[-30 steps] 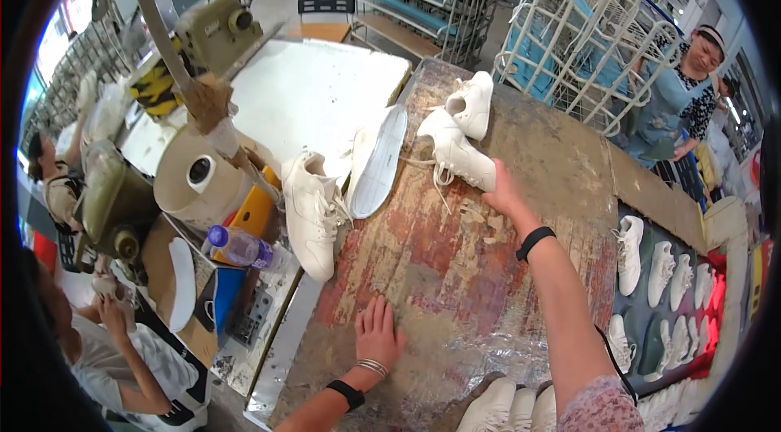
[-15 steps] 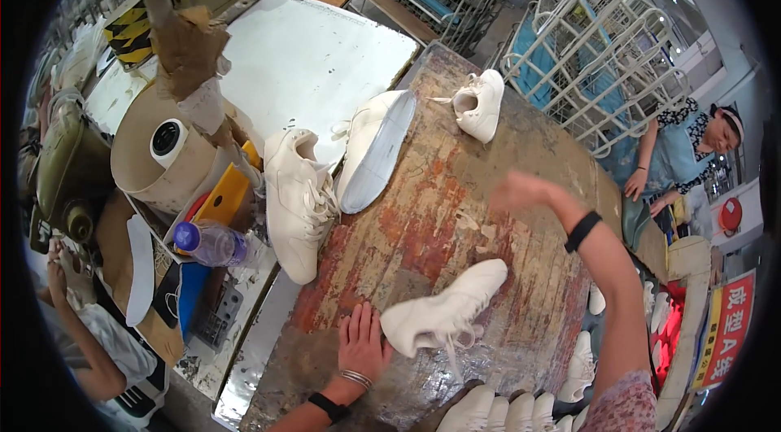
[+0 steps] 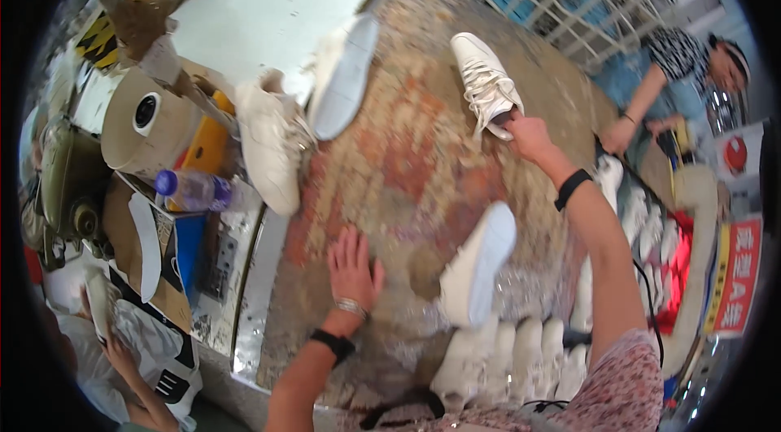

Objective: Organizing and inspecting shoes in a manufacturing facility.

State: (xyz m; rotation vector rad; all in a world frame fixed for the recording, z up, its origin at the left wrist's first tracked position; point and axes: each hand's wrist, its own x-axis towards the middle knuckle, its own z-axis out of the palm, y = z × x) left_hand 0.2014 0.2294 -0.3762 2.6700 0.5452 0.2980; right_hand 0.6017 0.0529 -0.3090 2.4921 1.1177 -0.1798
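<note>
My right hand (image 3: 530, 137) is closed on the heel and collar of a cream lace-up sneaker (image 3: 486, 78), whose toe points to the far side of the worn table (image 3: 390, 163). My left hand (image 3: 355, 271) lies flat on the tabletop, fingers spread, holding nothing. To its right, not touching it, a second cream sneaker (image 3: 465, 273) rests tipped on its side with the pale blue sole showing. Farther left, one sneaker (image 3: 268, 143) stands by the table's left edge. Beside it another lies tilted, its blue-grey sole (image 3: 347, 78) turned toward me.
Several cream shoes (image 3: 504, 359) line the near edge and right side. Left are a bottle with a purple cap (image 3: 195, 190), a round beige bin (image 3: 122, 135) and a white-topped table (image 3: 268, 9). A co-worker (image 3: 675, 66) stands at the right; another person (image 3: 122, 351) holds a shoe lower left.
My right hand has reached away from me and taken hold of the far sneaker, which has turned. The near sneaker has rolled to show its sole, and my left hand is now apart from it.
</note>
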